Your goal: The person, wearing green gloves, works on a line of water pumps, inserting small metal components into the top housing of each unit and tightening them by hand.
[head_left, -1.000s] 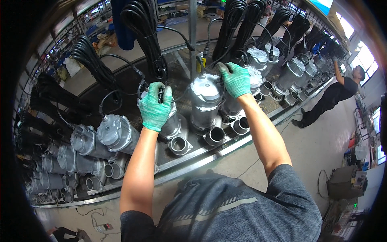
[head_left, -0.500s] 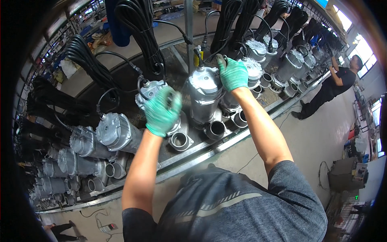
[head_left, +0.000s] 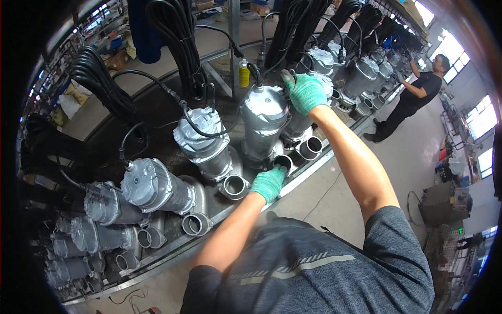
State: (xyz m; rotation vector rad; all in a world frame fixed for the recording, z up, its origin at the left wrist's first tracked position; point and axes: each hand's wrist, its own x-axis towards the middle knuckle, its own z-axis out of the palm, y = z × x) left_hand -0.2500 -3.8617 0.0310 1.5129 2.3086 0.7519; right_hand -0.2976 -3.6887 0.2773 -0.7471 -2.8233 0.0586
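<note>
Silver motor pumps with black cables stand in a row along the bench. A middle pump (head_left: 264, 123) stands upright in front of me. My left hand (head_left: 268, 184), in a green glove, grips the rim of its round outlet (head_left: 283, 162), fingertips at the opening. My right hand (head_left: 306, 94), gloved alike, is closed at the upper right edge of this pump, thumb upward; its fingers cover part of the lid of the pump to the right (head_left: 299, 124), and their exact hold is hidden. Left of the middle one, another pump (head_left: 201, 138) leans, a cable looping over its lid.
Coiled black cables (head_left: 175, 36) hang above the bench, by a metal post (head_left: 234, 47). A yellow bottle (head_left: 244, 73) stands behind the middle pump. More pumps (head_left: 151, 180) line both sides. A metal rail (head_left: 308, 170) edges the bench. Another person (head_left: 418, 94) works at the far right.
My left hand has moved from the lid of the left pump down and right to the middle pump's outlet. My right hand stays near the middle pump's top. The view has shifted slightly.
</note>
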